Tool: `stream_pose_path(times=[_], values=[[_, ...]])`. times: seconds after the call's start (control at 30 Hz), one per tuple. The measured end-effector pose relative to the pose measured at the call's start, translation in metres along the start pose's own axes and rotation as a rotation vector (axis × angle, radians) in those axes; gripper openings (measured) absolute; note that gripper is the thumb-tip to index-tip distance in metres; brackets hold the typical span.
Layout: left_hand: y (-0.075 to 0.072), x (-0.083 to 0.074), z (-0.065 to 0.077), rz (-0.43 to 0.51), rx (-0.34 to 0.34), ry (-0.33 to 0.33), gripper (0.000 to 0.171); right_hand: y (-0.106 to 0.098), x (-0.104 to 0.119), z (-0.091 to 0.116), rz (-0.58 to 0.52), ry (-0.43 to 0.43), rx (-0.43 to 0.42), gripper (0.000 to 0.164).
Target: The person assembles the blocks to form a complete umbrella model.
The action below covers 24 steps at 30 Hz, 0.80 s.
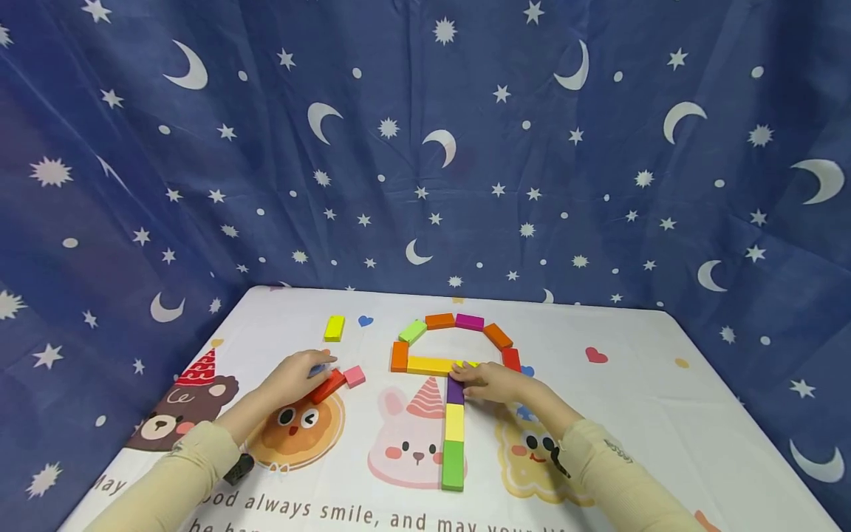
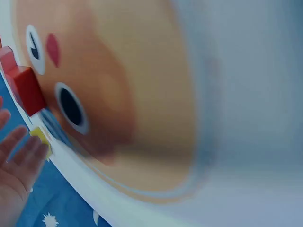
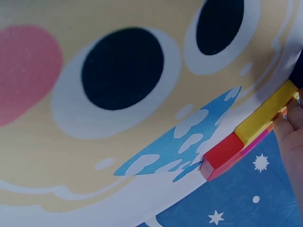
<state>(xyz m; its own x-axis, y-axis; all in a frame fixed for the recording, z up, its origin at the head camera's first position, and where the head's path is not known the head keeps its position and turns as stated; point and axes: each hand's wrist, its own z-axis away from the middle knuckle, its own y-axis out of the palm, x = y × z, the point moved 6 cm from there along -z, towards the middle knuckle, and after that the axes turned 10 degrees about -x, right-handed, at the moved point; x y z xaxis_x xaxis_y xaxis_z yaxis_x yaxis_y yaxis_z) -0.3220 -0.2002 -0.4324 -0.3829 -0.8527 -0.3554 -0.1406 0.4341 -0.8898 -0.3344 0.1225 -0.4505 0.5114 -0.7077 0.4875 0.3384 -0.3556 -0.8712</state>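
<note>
My left hand (image 1: 302,375) hovers over the printed pancake, beside a red block (image 1: 329,386); a small pink block (image 1: 354,376) lies just right of that. In the left wrist view its fingers look fairly straight, with a gap to the red block (image 2: 27,90). My right hand (image 1: 493,381) rests its fingertips on the yellow bar (image 1: 428,366) and the dark purple block (image 1: 455,389) below it. In the right wrist view, its extended fingers touch the yellow bar's (image 3: 267,109) side. Below the purple block run a pale yellow block (image 1: 455,423) and a green block (image 1: 453,465).
Above the yellow bar curves an arch with orange (image 1: 399,356), light green (image 1: 413,332), magenta (image 1: 469,322) and red (image 1: 510,360) blocks. A loose yellow block (image 1: 335,328) lies farther back on the left. A star-patterned blue curtain (image 1: 425,185) hangs behind the printed white tablecloth (image 1: 631,414).
</note>
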Motion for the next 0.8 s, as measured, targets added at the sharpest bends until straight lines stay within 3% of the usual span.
stream_pose_path(times=[0.27,0.47,0.63,0.8], values=[[-0.004,0.001,0.018,0.01,0.075,0.053,0.035,0.001,0.001,0.0,0.007,-0.028,0.001,0.046],[-0.002,-0.006,0.026,-0.005,0.047,0.064,0.041,-0.002,0.004,-0.001,0.034,-0.019,-0.021,0.046],[0.003,-0.005,0.03,-0.015,0.017,0.009,0.045,-0.003,0.01,-0.002,0.093,-0.018,-0.034,0.044],[0.006,-0.005,0.028,-0.024,0.0,-0.039,0.046,-0.002,0.012,0.004,0.161,-0.084,-0.071,0.043]])
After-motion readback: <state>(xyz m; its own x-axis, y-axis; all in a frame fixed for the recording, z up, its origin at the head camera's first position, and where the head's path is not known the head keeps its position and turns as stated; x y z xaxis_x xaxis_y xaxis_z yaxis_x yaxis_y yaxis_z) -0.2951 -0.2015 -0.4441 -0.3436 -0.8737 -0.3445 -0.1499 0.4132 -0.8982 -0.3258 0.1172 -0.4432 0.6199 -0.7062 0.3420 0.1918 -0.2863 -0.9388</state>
